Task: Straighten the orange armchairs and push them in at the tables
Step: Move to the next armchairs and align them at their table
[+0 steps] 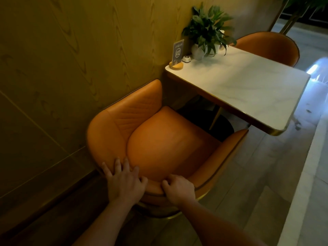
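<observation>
on the backrest rim of the near orange armchair (165, 142) i see both hands. my left hand (124, 181) lies flat over the top edge, its fingers (126, 164) spread and draped down the inner face of the backrest beside the seat cushion, pressing rather than closing on anything. my right hand (179, 189) sits just beside it on the same rim, fingers curled over the edge with the thumb toward the left hand, so it has a hold of the backrest. both forearms run down out of the bottom of the view.

the armchair faces the surface (248, 89), a white marble-look top with a gold-coloured edge, and its left arm lies close along the wood-grain wall (62, 59). the seat front is near the surface's near edge but not under it; a dark gap shows between them, with the table base visible there. the right arm of the chair reaches toward the near right corner of the surface.

at the wall end of the surface stand a table number sign (178, 52) reading a12 in a round wooden holder, a small white call button (186, 58) just beside it, and a potted plant (207, 31) in a white pot. a second orange armchair (269, 47) stands at the far side, its back rising above the surface's edge. pale floor tiles (248, 174) run along the right.
</observation>
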Demonstrator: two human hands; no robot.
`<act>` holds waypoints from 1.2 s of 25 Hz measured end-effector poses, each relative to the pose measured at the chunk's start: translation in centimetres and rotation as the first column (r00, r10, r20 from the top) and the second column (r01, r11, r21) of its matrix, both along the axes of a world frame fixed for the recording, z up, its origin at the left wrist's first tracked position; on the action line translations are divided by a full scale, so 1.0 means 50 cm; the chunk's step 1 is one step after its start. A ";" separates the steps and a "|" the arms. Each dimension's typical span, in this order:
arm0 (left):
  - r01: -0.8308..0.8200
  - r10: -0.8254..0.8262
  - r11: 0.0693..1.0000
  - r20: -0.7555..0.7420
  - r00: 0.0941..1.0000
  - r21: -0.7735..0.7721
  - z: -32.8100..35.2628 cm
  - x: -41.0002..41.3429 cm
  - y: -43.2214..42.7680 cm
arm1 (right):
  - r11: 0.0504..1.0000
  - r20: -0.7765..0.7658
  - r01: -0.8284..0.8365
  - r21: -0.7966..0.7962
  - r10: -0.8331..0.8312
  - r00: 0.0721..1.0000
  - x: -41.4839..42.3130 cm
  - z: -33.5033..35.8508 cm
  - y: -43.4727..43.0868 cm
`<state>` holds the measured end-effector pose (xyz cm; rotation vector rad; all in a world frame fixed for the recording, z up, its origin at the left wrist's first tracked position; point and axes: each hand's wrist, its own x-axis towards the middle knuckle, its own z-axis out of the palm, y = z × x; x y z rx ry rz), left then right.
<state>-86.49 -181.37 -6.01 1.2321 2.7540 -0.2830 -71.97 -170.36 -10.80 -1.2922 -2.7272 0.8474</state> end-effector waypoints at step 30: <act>-0.519 0.535 0.814 0.013 0.845 0.261 0.323 0.205 -0.413 | 0.732 -0.161 -0.676 0.086 0.680 0.715 -0.049 0.354 -0.264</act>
